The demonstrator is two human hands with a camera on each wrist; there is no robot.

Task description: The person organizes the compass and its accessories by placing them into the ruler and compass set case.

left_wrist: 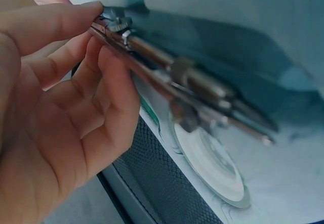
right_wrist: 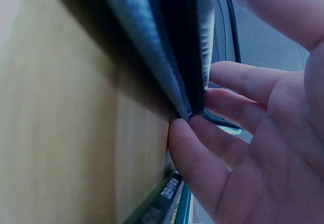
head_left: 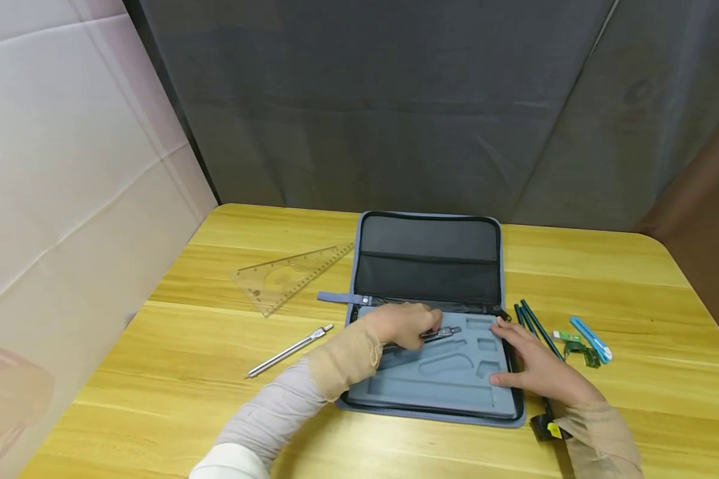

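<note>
An unzipped case lies flat, its black lid folded back and a blue-grey moulded tray in its near half. Over the tray's upper part, my left hand pinches a metal compass. In the left wrist view the thumb and fingers of the left hand hold the compass near one end, its legs close together. My right hand rests at the tray's right edge with fingers spread. The right wrist view shows the right hand touching the case's edge.
Left of the case lie a clear set square and a silver mechanical pencil. To the right are dark pencils, a green item, a blue-and-white cutter and a small black object with a yellow label, partly by the right wrist.
</note>
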